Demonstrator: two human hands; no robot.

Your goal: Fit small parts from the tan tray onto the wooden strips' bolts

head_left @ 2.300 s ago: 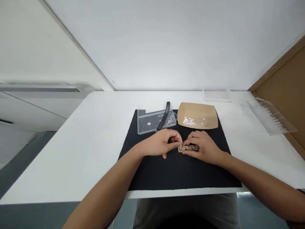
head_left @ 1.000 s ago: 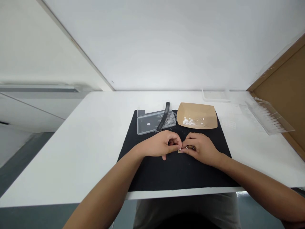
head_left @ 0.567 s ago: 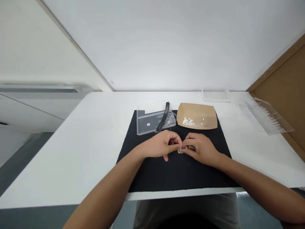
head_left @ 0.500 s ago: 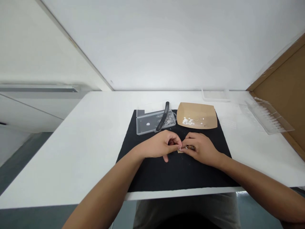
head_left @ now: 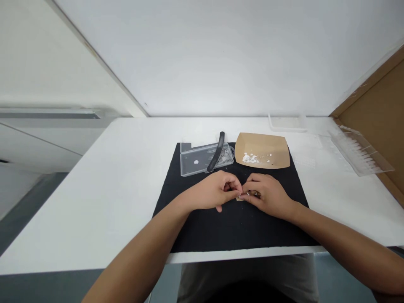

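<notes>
Over the black mat (head_left: pixel 214 231), my left hand (head_left: pixel 219 189) pinches thumb and forefinger together at a small item whose shape I cannot make out. Touching its fingertips from the right, my right hand (head_left: pixel 265 194) has its fingers closed around a small piece with shiny metal bits (head_left: pixel 254 193). A bit of tan material (head_left: pixel 240 199) shows under the meeting fingertips. Behind the hands lies a shallow clear plastic case (head_left: pixel 192 163) holding small clear parts, with a curved black tool handle (head_left: pixel 216 151) across it. To its right, a brown paper tray (head_left: pixel 263 145) holds small white pieces.
The white table (head_left: pixel 94 202) surrounds the mat and meets a wall at the back. A clear shallow container (head_left: pixel 287 128) stands at the back right. Farther right, a clear rack of pale strips (head_left: pixel 358 153) lies beside a brown board (head_left: pixel 378 109).
The view has shifted slightly. Both hands stay together in nearly the same place, and less of a lower left-hand finger shows beneath the palm.
</notes>
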